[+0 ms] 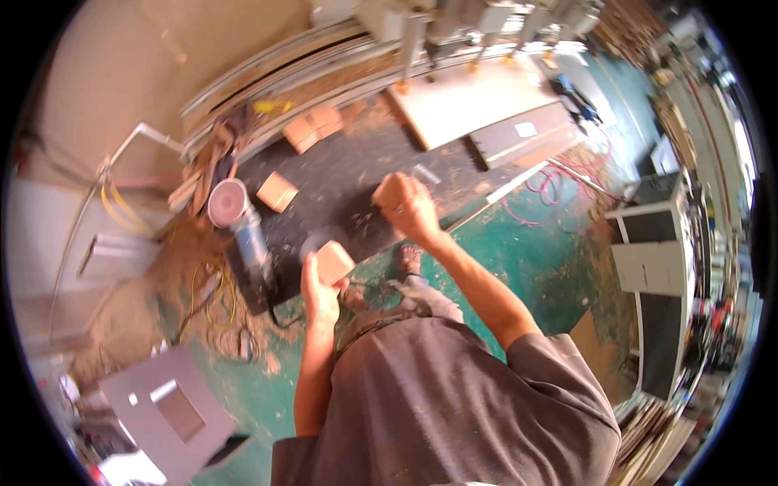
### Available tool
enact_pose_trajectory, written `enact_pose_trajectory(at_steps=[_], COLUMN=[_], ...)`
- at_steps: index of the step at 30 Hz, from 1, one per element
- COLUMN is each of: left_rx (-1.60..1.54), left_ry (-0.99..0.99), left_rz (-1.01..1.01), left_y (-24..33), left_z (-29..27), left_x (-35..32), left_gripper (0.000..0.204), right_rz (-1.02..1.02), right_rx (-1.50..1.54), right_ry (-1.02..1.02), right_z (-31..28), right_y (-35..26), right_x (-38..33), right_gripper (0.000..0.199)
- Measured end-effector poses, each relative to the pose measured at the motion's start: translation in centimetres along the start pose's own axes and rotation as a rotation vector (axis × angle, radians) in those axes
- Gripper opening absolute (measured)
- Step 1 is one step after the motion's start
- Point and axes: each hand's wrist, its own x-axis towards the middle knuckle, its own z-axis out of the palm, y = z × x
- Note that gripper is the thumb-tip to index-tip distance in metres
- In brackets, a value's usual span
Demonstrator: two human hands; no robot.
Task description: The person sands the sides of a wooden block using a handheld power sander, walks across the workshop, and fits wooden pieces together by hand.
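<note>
Left hand: fingers gripping tan block, above the worktop's near edge; best held firmly, upper face uncovered. Right hand: fingers closed on second block, mid-worktop; underside contact unclear. Round-pad power tool, left: fingers best clear of pad.

Mostly matt, partly dusty.
Looks like smooth wood on the tan blocks, scuffed and speckled on the dark tabletop, smooth on the pale panel, dust-strewn on the green floor, matt cloth on the shirt.
</note>
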Motion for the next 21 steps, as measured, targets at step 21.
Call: enact_pose_trajectory(at_steps=[21], left_rx=[-0.104], left_ry=[-0.718], left_rz=[-0.66], left_y=[-1.7], left_z=[2.4], left_x=[-5.1], left_gripper=[0.06], right_rz=[-0.097], right_rx=[-0.015], right_ry=[-0.04], right_z=[-9.3], right_y=[-13.9], right_x=[-13.7], right_gripper=[0.083])
